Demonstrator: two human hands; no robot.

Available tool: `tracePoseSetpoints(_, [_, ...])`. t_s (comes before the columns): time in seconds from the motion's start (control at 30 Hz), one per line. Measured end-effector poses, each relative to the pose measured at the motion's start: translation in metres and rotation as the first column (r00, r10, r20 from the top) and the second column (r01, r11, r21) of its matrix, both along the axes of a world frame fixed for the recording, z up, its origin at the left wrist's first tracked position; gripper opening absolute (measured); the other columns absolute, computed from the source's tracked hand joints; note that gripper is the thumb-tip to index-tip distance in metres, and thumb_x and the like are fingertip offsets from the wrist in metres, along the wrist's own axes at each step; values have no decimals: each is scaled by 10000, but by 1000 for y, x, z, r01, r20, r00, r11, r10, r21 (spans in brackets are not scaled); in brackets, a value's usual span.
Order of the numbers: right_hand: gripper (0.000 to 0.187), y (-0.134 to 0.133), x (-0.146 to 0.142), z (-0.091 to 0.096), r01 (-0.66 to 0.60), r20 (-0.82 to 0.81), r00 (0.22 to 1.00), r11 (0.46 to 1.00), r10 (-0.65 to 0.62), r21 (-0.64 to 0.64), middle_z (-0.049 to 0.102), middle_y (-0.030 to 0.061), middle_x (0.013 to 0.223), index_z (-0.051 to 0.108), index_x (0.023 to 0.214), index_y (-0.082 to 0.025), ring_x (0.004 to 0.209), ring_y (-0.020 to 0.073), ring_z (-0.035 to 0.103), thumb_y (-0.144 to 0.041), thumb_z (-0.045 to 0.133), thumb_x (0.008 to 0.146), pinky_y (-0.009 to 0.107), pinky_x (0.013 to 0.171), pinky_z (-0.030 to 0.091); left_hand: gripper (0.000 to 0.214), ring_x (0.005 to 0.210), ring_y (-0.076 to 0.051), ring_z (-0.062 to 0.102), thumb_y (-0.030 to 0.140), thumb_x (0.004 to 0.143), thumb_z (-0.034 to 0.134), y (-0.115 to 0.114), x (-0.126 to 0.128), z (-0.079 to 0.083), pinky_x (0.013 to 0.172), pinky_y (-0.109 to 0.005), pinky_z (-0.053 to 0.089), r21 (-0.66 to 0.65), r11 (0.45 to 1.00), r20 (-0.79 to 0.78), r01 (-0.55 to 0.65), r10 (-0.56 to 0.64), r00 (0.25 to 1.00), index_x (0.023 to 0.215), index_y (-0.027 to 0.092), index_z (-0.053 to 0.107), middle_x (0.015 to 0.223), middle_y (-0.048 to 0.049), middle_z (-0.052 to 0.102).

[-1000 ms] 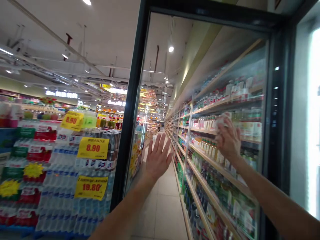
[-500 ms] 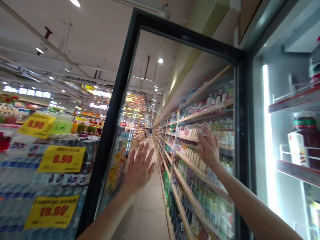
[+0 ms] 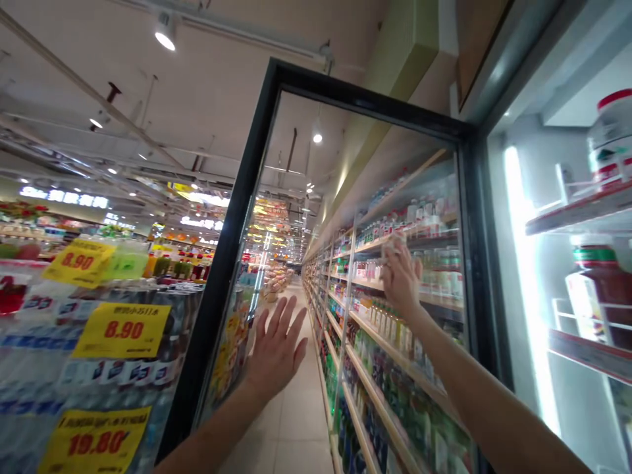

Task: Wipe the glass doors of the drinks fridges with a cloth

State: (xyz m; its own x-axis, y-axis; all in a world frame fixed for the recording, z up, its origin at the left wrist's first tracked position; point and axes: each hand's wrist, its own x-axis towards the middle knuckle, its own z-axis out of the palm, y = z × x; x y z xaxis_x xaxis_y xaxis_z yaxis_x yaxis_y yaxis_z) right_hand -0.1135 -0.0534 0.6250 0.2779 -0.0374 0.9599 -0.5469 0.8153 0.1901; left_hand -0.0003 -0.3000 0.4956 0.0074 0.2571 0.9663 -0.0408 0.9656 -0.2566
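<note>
A glass door (image 3: 316, 197) in a dark frame (image 3: 232, 230) stands swung open in front of me. My left hand (image 3: 277, 349) is open against or close to the pane, fingers stretched and spread, with nothing in it. Farther right, my right hand (image 3: 403, 280) presses a crumpled whitish cloth (image 3: 394, 249) to the glass. Its fingers are bent over the cloth and partly blurred. Whether the left palm fully touches the glass I cannot tell.
To the right, a lit cooler holds a dark red bottle with a green cap (image 3: 600, 289) on a shelf (image 3: 592, 352). Packs of bottled drinks with yellow price signs (image 3: 123, 329) stand at left. Through or in the glass appear long bottle shelves (image 3: 385, 336) and a tiled aisle (image 3: 296, 421).
My right hand with the cloth has moved up and a little left across the glass. The left hand stays spread in nearly the same place. My view has tilted slightly upward.
</note>
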Motion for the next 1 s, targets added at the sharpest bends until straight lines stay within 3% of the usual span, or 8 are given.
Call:
tracePoseSetpoints(0.07, [470,3,-5,14,-35,34,998,975,43,-218,440,136,1378,490,1297,-214,1276,285,391,-253,364,845,544,1021,277,463,1340,-243,331,404,853,477,-3,2,19,1131,-433,172,-27,1000,1,-10,10,1000,1284,235,481,1397,-91,445])
tracePoseSetpoints(0.13, [471,-10,0,16,-50,32,998,974,59,-219,441,127,1380,490,1297,-213,1288,284,376,-247,360,845,528,1020,290,496,1350,-260,312,429,858,462,-6,5,47,1122,-450,184,-18,999,-22,-37,36,999,1301,206,463,1420,-116,407])
tracePoseSetpoints(0.3, [469,-59,30,-15,11,-55,998,966,4,257,430,55,1405,470,1307,-247,1351,224,296,-213,386,846,453,1082,228,583,1379,-302,233,446,882,410,-7,10,98,1105,-502,183,73,992,-67,-106,110,992,1369,128,364,1459,-154,324])
tracePoseSetpoints(0.4, [447,-53,30,-14,32,-106,994,936,6,350,478,52,1366,489,1285,-261,1326,211,343,-215,399,849,454,1091,205,588,1383,-288,225,432,880,425,-5,10,97,1114,-488,171,72,992,-67,-107,112,992,1385,144,342,1466,-135,318])
tracePoseSetpoints(0.57, [499,-44,22,-3,-59,-40,998,998,57,-27,407,126,1409,407,1356,-229,1321,275,347,-232,367,860,503,1030,280,603,1388,-281,213,435,868,450,-4,8,91,1120,-492,160,77,992,-79,-96,102,992,1395,165,329,1469,-119,317])
tracePoseSetpoints(0.73, [549,-62,33,-41,-1,-137,988,891,71,454,462,91,1373,353,1381,-259,1339,237,331,-198,419,840,454,1088,234,577,1381,-284,231,440,881,418,-2,9,91,1113,-497,187,93,989,-61,-115,121,991,1378,154,357,1474,-114,305])
tracePoseSetpoints(0.93, [486,-66,29,-22,-122,-88,989,990,116,-68,435,139,1386,425,1350,-228,1302,292,381,-229,373,867,527,1044,270,585,1385,-282,219,456,889,401,-3,7,90,1104,-504,209,102,987,-37,-128,133,990,1389,161,329,1474,-112,307])
tracePoseSetpoints(1.0, [485,-74,34,-25,-115,-81,990,993,118,31,436,125,1390,430,1346,-229,1318,282,360,-226,385,863,504,1050,273,554,1384,-273,225,424,899,389,-3,7,90,1106,-501,206,101,987,-36,-125,129,991,1387,169,331,1471,-109,315])
